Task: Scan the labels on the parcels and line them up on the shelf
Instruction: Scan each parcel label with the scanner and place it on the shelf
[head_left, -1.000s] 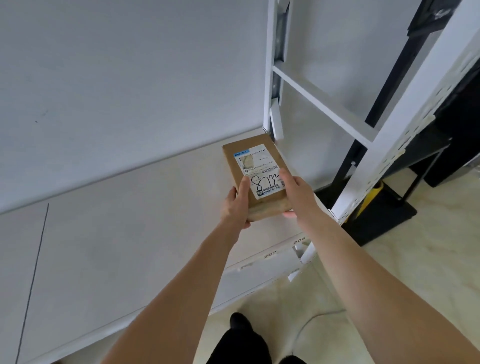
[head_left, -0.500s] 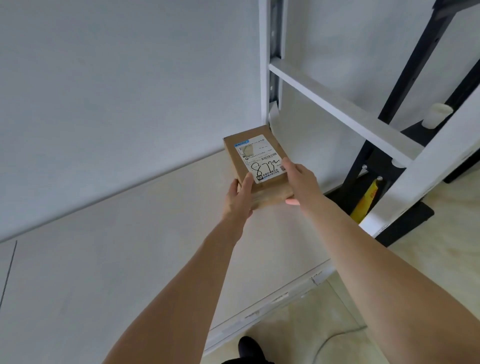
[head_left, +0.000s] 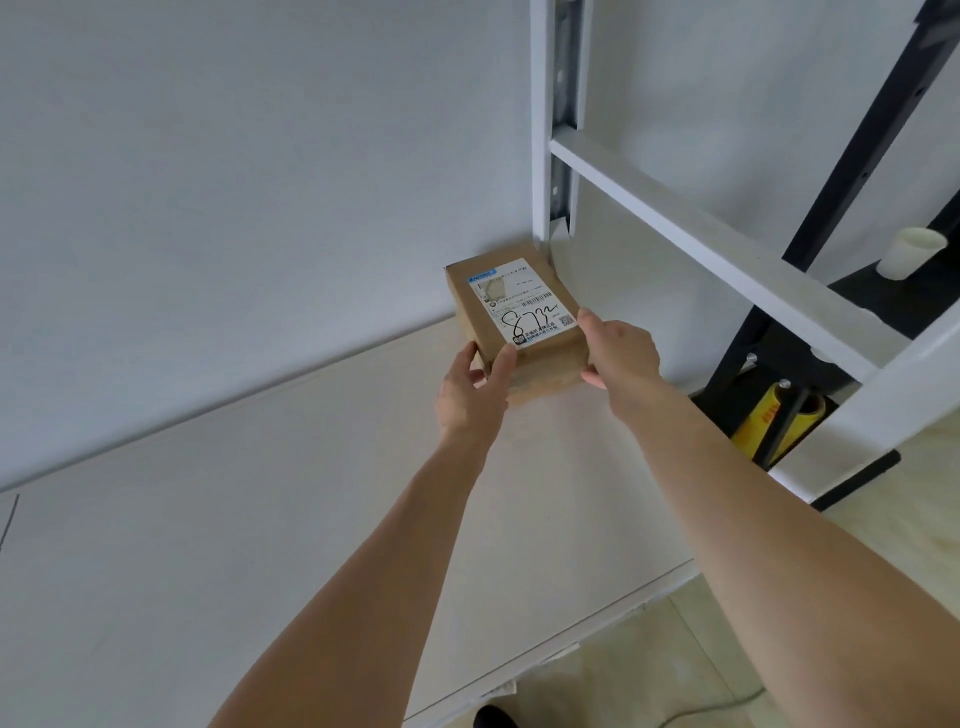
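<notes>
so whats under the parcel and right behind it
The parcel rests on the white shelf. Behind it stand the wall and the white upright in the corner. The left hand and right hand cover its near corners, so contact there is hidden.

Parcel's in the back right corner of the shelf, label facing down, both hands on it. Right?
Not quite. The head view shows the label facing up, with a handwritten number on it. The rest holds: the parcel sits in the shelf's back right corner, left hand and right hand on it.
</notes>
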